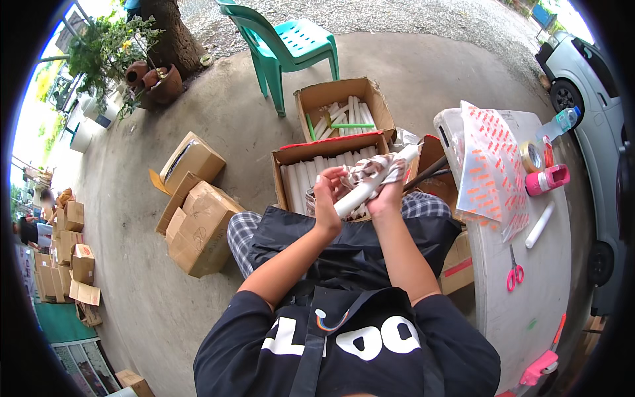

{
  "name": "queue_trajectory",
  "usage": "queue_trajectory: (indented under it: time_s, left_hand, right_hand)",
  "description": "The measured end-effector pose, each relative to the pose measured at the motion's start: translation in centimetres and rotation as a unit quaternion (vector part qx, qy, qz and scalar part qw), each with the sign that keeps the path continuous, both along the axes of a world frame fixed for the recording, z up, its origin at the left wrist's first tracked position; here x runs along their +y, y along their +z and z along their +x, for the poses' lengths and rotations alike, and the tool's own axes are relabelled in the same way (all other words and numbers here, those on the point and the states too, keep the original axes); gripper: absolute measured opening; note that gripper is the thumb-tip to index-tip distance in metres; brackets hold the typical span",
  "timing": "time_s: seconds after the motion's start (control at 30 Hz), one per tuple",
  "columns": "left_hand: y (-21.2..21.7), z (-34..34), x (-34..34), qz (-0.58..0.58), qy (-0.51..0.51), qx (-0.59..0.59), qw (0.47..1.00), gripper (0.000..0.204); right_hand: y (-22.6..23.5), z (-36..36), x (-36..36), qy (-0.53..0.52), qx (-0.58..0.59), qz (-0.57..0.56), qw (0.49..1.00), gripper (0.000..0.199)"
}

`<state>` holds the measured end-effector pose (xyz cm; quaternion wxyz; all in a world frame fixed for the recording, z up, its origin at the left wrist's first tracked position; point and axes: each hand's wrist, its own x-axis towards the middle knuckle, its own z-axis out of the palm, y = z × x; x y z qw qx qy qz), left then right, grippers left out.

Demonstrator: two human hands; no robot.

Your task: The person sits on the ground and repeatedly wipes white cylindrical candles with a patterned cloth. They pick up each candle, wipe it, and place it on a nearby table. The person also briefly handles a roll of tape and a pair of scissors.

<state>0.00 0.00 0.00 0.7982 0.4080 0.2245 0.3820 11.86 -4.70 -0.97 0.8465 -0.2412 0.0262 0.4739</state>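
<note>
**A:** What are the hands doing?

**B:** Both hands are raised above the person's lap. The right hand (pixel 385 198) is closed around a long white tube (pixel 370 186), gripping it through a crumpled patterned cloth in brown and white (pixel 370 171). The left hand (pixel 327 195) has its fingers curled over the tube's lower end, pressing against it. The tube slants up and away to the right, and its far tip pokes out of the cloth.

**A:** Which step does that look like?

**B:** It looks like wiping or polishing one tube, about midway through, since the cloth covers only the middle part.

**A:** Where are the other tubes?

**B:** Just beyond the hands sits an open cardboard box with a red rim, packed with white tubes lying side by side (pixel 311 173). Farther out, behind it, is a second open cardboard box holding white tubes and green sticks (pixel 344 106).

**A:** What would the next move call for?

**B:** Probably sliding the cloth along the tube while the left hand steadies or turns it.

**A:** Anything to the right?

**B:** A pale table (pixel 529 291) stands to the right of the hands, carrying clear bags printed with orange marks (pixel 493 172), a roll of tape (pixel 530 155), pink-handled scissors (pixel 514 272) and one loose white tube (pixel 539 225).
</note>
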Motion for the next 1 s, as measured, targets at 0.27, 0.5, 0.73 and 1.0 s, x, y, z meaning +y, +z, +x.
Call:
queue_trajectory:
  time_s: [0.27,0.5,0.73,1.0]
  left_hand:
    - [-6.5,1.6,0.6,0.017,-0.020,0.086,0.996,0.045]
    - [-7.8,-2.2,0.6,0.378,-0.215,0.225,0.872,0.046]
    - [-5.7,-3.4,-0.2,0.438,-0.272,0.430,0.741,0.033]
    - [-2.1,-5.3,9.3,0.347,0.038,0.123,0.929,0.067]
  right_hand:
    - [0.1,-6.9,-0.5,-0.022,-0.216,-0.191,0.957,0.025]
    - [-0.3,-3.0,-1.3,-0.010,-0.140,-0.033,0.990,0.039]
    - [-0.9,-2.6,-0.8,0.014,-0.132,-0.078,0.988,0.032]
    - [0.4,0.7,-3.3,0.176,-0.653,-0.363,0.641,0.038]
